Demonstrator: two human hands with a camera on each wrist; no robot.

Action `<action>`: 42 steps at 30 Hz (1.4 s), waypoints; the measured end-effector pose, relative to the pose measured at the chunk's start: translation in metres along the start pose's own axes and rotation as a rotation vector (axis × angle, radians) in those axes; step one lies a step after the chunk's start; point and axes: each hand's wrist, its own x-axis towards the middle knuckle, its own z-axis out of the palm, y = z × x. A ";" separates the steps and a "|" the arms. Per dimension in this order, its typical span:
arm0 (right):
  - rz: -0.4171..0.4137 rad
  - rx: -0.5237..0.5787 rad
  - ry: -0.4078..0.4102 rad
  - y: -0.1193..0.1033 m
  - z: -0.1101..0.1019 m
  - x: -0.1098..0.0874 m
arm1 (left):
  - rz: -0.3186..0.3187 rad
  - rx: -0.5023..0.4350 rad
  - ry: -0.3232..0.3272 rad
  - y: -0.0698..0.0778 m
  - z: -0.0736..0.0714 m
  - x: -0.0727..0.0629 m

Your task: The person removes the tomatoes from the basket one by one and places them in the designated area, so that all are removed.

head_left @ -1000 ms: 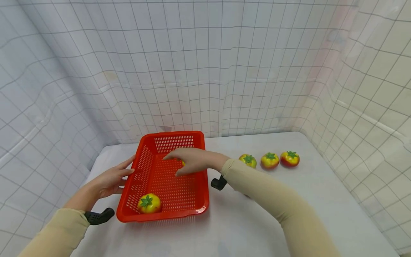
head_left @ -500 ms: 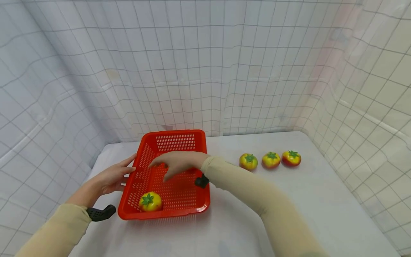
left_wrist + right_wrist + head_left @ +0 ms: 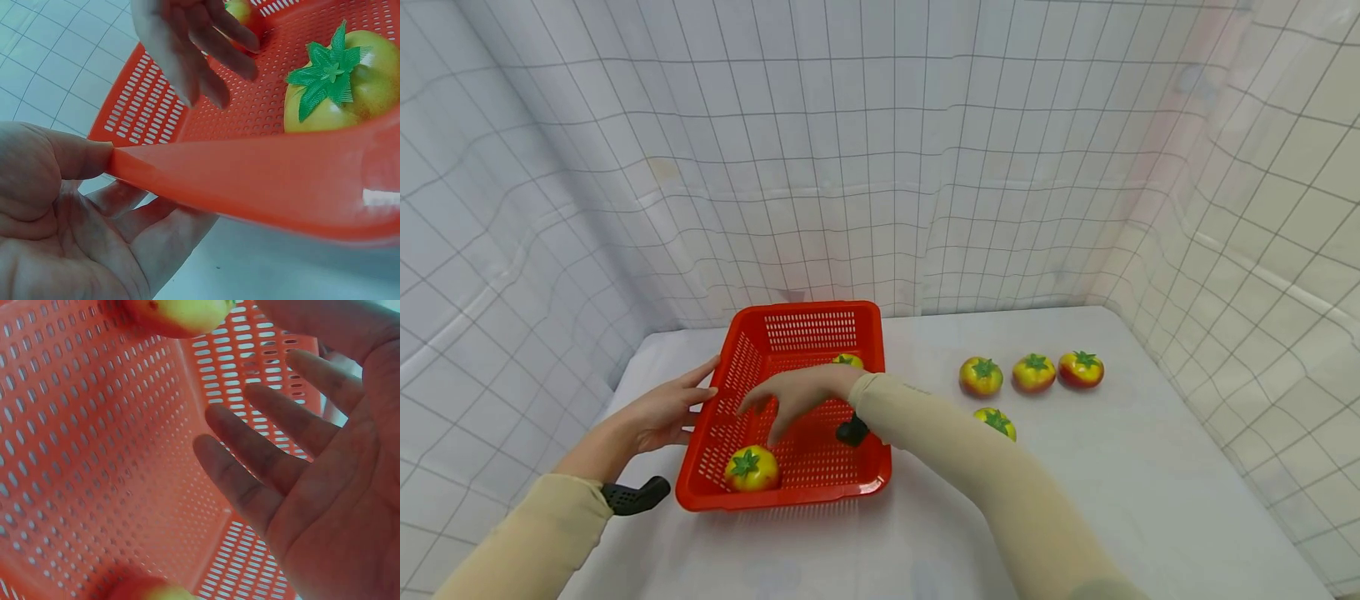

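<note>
A red perforated plastic basket (image 3: pixel 820 497) stands on the white table. My left hand (image 3: pixel 658 417) grips its left rim; in the left wrist view the thumb lies on the rim and the fingers are below it. My right hand (image 3: pixel 797 398) hangs over the basket's inside, fingers spread and relaxed, palm holding nothing in the right wrist view. One yellow-red, tomato-like fruit with a green leafy top (image 3: pixel 752 469) lies in the near left corner of the basket, just below the right fingertips. Another such fruit (image 3: pixel 848 360) sits at the back right, partly hidden by the right wrist.
Several similar fruits lie on the table right of the basket: three in a row, left (image 3: pixel 981 377), middle (image 3: pixel 1033 373) and right (image 3: pixel 1081 369), and a nearer one (image 3: pixel 996 422) partly behind the right sleeve. A white gridded curtain (image 3: pixel 880 167) encloses the table's back and sides.
My right hand has moved left and slightly nearer across the basket. The basket's back-right fruit and the nearer table fruit now show from behind the arm. My left hand keeps its place on the rim.
</note>
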 end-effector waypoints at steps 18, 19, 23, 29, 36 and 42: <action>0.134 0.089 -0.177 0.005 0.027 0.023 | 0.009 -0.004 0.013 -0.002 0.000 0.000; 0.138 0.080 -0.178 0.004 0.028 0.023 | 0.008 -0.004 0.013 -0.002 0.000 0.000; 0.149 0.074 -0.177 0.003 0.030 0.023 | 0.005 -0.001 0.012 -0.001 0.000 0.001; 0.140 0.075 -0.169 0.002 0.033 0.022 | 0.005 0.008 0.014 -0.001 0.000 0.001; 0.137 0.083 -0.156 -0.001 0.035 0.022 | 0.005 0.000 0.020 -0.002 0.000 0.001; 0.140 0.093 -0.169 -0.001 0.036 0.024 | 0.008 -0.003 0.019 -0.003 0.001 0.001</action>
